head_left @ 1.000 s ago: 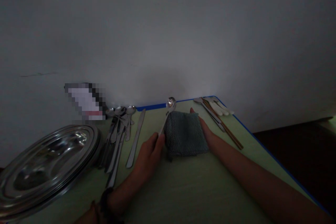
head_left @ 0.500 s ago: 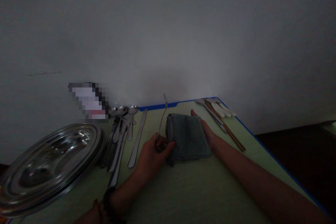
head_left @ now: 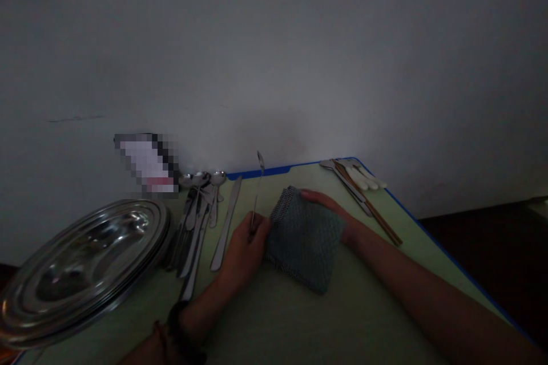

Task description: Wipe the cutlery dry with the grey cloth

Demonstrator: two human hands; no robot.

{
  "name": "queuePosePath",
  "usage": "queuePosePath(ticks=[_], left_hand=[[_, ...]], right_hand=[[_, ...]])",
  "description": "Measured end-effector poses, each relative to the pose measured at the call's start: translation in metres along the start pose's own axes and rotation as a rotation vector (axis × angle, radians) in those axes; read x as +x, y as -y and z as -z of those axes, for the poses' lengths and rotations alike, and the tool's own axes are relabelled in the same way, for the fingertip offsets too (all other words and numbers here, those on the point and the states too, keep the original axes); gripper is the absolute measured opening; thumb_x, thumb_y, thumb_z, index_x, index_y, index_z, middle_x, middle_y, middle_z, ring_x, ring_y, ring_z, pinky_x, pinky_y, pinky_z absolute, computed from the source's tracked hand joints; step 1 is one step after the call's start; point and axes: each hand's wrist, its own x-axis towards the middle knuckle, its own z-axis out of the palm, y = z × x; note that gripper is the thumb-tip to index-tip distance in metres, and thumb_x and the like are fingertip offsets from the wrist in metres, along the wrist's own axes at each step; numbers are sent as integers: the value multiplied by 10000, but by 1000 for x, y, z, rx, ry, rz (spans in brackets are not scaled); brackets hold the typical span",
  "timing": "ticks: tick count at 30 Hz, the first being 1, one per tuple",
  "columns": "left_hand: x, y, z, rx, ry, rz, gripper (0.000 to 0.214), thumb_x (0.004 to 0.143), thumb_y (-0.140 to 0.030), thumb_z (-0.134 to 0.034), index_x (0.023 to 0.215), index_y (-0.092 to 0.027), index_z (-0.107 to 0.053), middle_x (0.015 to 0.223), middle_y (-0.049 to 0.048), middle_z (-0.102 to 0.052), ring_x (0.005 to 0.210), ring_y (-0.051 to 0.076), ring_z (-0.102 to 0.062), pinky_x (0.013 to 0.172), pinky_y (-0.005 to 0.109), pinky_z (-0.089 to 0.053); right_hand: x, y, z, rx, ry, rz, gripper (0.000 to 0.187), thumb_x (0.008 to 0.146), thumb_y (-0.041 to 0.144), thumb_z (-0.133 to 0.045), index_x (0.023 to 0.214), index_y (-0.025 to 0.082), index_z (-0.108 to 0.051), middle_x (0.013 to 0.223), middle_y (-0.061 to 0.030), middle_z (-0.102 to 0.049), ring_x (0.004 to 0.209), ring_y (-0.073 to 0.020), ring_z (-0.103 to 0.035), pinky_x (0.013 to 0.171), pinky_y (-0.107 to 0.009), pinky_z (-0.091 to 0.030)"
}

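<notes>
My left hand (head_left: 247, 248) is closed around the handle of a thin metal spoon (head_left: 257, 191), which stands upright with its head at the top. The head is seen nearly edge-on. A folded grey-green cloth (head_left: 306, 239) with a checked edge hangs from my right hand (head_left: 323, 201), whose fingers are mostly hidden behind it. The cloth's left side touches or nearly touches my left hand. A table knife (head_left: 225, 228) lies flat just left of my left hand.
Stacked oval steel platters (head_left: 92, 259) stand at the left. Beside them lie several spoons (head_left: 200, 178) and knives (head_left: 192, 265) in a pile. A blurred-out slanted object (head_left: 145, 162) leans near the wall. Chopsticks (head_left: 385, 227), a metal utensil (head_left: 353, 191) and white-handled cutlery (head_left: 363, 177) lie at the back right.
The cloth has turned, its lower edge now slanting down to the right, and my right hand has shifted up and left over its top. The spoon has moved slightly left and rotated.
</notes>
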Motion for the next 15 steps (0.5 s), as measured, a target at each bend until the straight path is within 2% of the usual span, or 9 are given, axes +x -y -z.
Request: queuePosePath(ticks=[3,6,8,10,12,15], left_hand=[[0,5,-1,-106,34,28,325,842,-411,-304,597,-207,-367,584,-34,-390,558,139,-407,494,236,-335],[0,7,-1,-244,33,53,367,859,-413,-205,559,-217,-285,542,-40,-325,492,124,-350,460,233,-319],[-1,6,-1,-231,7,24,355,861,-400,-227,563,-217,-288,540,-42,-326,494,120,-348,476,233,-324],[-3,4,0,-110,8,-34,329,856,-387,-296,584,-209,-346,552,-41,-366,521,122,-376,499,232,-325],[-5,2,0,38,105,-90,305,853,-378,-345,613,-200,-407,557,-41,-410,532,124,-407,505,228,-317],[-8,0,0,177,317,-168,317,866,-365,-341,634,-194,-472,557,-36,-466,528,129,-457,509,228,-319]], right_hand=[[2,-2,0,-44,-48,66,140,652,204,-631,787,174,-653,732,25,-661,693,-125,-594,742,-241,-417],[3,-1,-1,69,-111,8,107,678,233,-591,761,193,-645,667,44,-645,641,-123,-587,727,-261,-429],[4,-1,-1,131,-129,-37,112,695,258,-565,748,192,-638,646,40,-640,621,-128,-585,724,-276,-436],[5,-1,1,160,-137,-43,125,697,266,-546,737,188,-634,623,34,-631,590,-128,-575,716,-282,-441],[6,-3,5,172,-149,-36,161,711,294,-510,700,185,-628,606,21,-619,559,-132,-558,704,-298,-451],[8,-6,14,86,-179,32,281,790,358,-425,661,187,-608,658,-12,-610,588,-135,-549,690,-320,-472]])
